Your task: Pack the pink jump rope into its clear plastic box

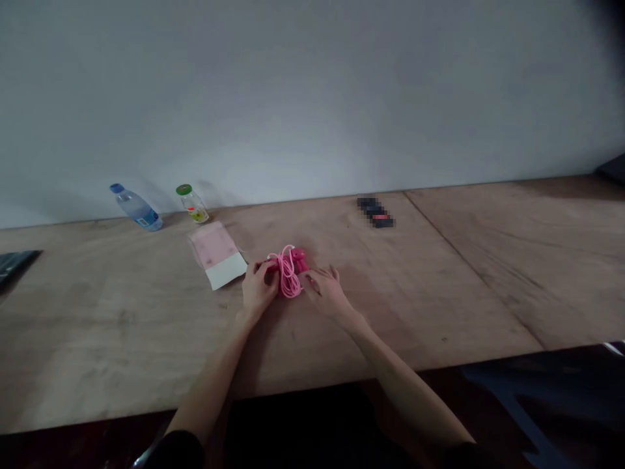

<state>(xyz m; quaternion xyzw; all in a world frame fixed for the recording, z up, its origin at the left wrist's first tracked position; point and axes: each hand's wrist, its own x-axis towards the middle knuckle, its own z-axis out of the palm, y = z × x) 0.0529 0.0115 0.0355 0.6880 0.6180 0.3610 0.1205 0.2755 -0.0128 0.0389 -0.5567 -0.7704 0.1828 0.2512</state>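
A coiled pink jump rope [290, 277] with darker pink handles is between my two hands at the middle of the wooden table [420, 306]. My left hand [258, 286] closes on its left side, fingers curled against the rope and a handle part. From the right, my right hand [329, 292] has thumb and fingers closed around the lower part of the other handle [299, 255], whose upper end shows above the coil. My fingers partly hide both handles. A pink and white flat packet [219, 254] lies just left of my left hand.
Against the pale wall [312, 98] stand a blue-capped plastic bottle [137, 207] and a green-lidded glass jar [193, 204], both at back left. A blurred-out dark object [375, 212] lies at back right. A dark flat item [17, 266] sits at the left edge.
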